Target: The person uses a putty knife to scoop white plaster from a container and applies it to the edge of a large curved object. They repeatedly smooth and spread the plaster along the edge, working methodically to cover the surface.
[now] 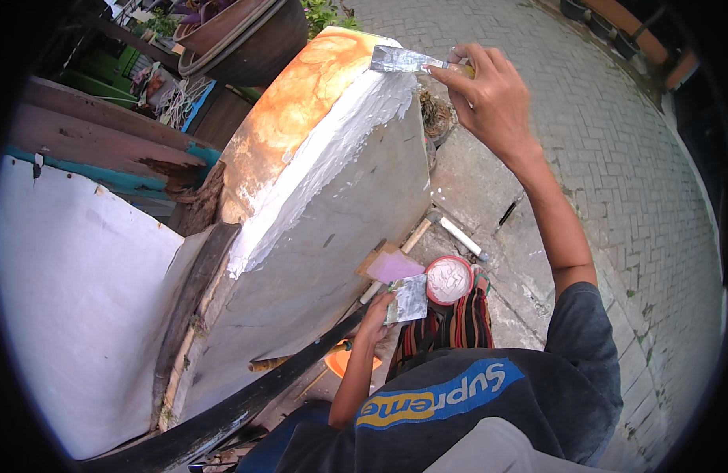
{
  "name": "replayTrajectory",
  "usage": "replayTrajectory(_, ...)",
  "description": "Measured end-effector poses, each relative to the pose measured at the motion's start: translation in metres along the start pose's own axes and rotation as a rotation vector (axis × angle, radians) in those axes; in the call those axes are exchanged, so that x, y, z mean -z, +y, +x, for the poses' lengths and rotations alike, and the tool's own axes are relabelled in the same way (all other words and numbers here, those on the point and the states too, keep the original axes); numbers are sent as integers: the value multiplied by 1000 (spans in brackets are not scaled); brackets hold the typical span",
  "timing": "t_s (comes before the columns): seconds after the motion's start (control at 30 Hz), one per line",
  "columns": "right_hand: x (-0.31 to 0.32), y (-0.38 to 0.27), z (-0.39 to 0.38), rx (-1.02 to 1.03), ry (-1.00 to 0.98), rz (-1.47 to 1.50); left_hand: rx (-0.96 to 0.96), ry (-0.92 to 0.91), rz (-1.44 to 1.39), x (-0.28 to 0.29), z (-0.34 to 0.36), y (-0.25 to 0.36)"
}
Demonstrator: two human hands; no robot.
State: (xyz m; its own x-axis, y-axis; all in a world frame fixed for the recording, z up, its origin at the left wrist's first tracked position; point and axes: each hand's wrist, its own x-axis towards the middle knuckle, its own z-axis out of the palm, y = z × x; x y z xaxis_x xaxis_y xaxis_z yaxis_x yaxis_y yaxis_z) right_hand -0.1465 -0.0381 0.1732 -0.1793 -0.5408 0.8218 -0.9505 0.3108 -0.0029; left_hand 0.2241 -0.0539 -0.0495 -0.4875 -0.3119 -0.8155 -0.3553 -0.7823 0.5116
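Observation:
My right hand point(494, 98) is closed on the handle of a putty knife point(407, 60). Its metal blade lies against the far upper corner of a low wall point(356, 205). Along that wall's upper edge runs a rough band of white putty point(324, 150), beside an orange-stained top face point(297, 91). Low down near my lap, my left hand point(373, 319) grips a flat metal scraper blade point(409, 299) streaked with putty; my fingers hide its handle end. Just right of it stands a red-rimmed tub holding white putty point(449, 281).
White pipe pieces point(462, 238) and a pinkish flat sheet point(395, 266) lie by the wall's foot. A big brown plant pot point(249, 47) stands at the far left, near a white panel point(80, 299). A potted plant point(435, 118) sits behind the wall's end. Paving point(616, 150) stretches to the right.

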Motion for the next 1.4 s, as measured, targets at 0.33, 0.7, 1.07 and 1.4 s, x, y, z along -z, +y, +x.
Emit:
replayTrajectory(0.33,3,5,3,-9,12,-27,21,6,18,1,3,-1)
replayTrajectory(0.7,-4,16,2,-35,28,-47,17,49,-32,-9,-2,4)
replayTrajectory(1.07,-7,24,5,-23,95,-35,12,10,-7,-4,-1,4)
replayTrajectory(1.4,-7,19,0,-13,39,-20,6,7,-1,-4,2,4)
